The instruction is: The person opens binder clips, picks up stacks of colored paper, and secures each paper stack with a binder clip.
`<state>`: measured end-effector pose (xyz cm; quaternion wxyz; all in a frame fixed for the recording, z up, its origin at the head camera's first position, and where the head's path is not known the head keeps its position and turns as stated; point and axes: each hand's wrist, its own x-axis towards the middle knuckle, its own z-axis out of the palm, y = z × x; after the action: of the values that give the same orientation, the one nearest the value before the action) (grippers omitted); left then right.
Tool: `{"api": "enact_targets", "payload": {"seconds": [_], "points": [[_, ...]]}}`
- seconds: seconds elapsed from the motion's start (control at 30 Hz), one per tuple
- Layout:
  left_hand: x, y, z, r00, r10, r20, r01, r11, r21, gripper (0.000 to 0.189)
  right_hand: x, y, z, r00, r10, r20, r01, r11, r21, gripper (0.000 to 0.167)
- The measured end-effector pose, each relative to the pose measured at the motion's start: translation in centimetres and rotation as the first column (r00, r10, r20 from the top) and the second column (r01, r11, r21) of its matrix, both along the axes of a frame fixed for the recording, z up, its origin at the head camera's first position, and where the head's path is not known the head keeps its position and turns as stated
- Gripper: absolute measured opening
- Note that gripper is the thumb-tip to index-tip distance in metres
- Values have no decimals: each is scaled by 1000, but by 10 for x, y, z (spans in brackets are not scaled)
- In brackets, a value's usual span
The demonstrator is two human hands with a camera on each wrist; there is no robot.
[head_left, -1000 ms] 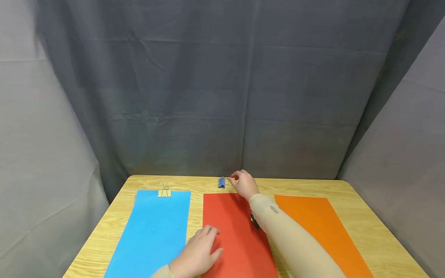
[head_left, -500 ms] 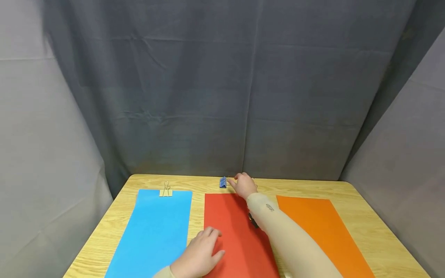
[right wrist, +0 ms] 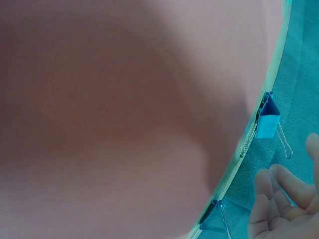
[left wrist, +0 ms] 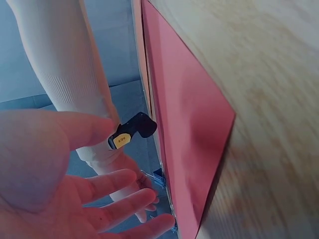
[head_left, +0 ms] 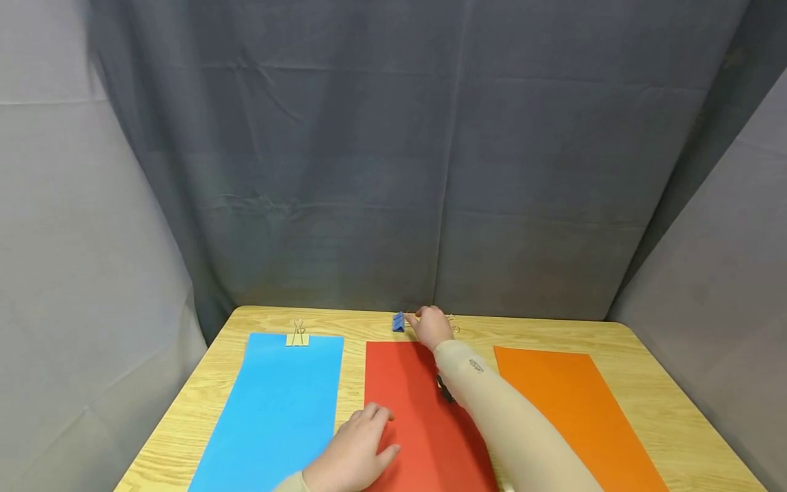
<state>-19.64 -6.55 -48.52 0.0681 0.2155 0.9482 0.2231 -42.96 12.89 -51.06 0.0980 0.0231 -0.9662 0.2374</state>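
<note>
At the back of the table, my right hand (head_left: 432, 328) hovers just right of a blue binder clip (head_left: 398, 322), its thumb and fingertips right at the wire handles. The right wrist view shows that hand (right wrist: 289, 204) with bent fingers and a gap between them and the blue clip (right wrist: 268, 124). A second binder clip (right wrist: 212, 219) stands lower in that view; from the head only its wire handles (head_left: 456, 329) show beyond my hand. My left hand (head_left: 353, 447) hangs over the left edge of the red sheet (head_left: 399, 383), fingers spread and holding nothing.
To the left lies a blue sheet (head_left: 283, 403) with a pale yellow binder clip (head_left: 298, 339) at its far edge. An orange sheet (head_left: 559, 396) lies on the right. Grey curtains (head_left: 344, 171) enclose the wooden table (head_left: 621, 348) behind and at the sides.
My right hand has shifted slightly left relative to the blue clip, uncovering the other clip's handles on its right. The head view has turned a little; the left hand keeps its pose.
</note>
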Motion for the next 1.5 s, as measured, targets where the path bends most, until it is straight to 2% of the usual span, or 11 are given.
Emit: {"api": "enact_targets", "payload": {"seconds": [0.23, 0.47, 0.8, 1.17, 1.5], "points": [[0, -2, 0, 1000, -1, -23, 1, 1000, 14, 40, -3, -5, 0, 999, -34, -24, 34, 999, -24, 37], [-1, -4, 2, 1000, -3, 0, 3, 1000, 11, 40, 0, -9, 6, 999, -28, -39, 27, 999, -29, 30], [-2, -7, 2, 1000, -2, 11, 1, 1000, 19, 41, -10, -12, 3, 997, -71, 20, 72, 996, -43, 26], [-4, -9, 3, 999, 9, 37, -10, 1000, 11, 41, -18, -8, 2, 995, -70, 66, 72, 997, -22, 23], [-4, -11, 3, 1000, 2, 15, -2, 1000, 16, 39, -24, -5, 5, 994, -62, 85, 67, 996, -59, 23]]}}
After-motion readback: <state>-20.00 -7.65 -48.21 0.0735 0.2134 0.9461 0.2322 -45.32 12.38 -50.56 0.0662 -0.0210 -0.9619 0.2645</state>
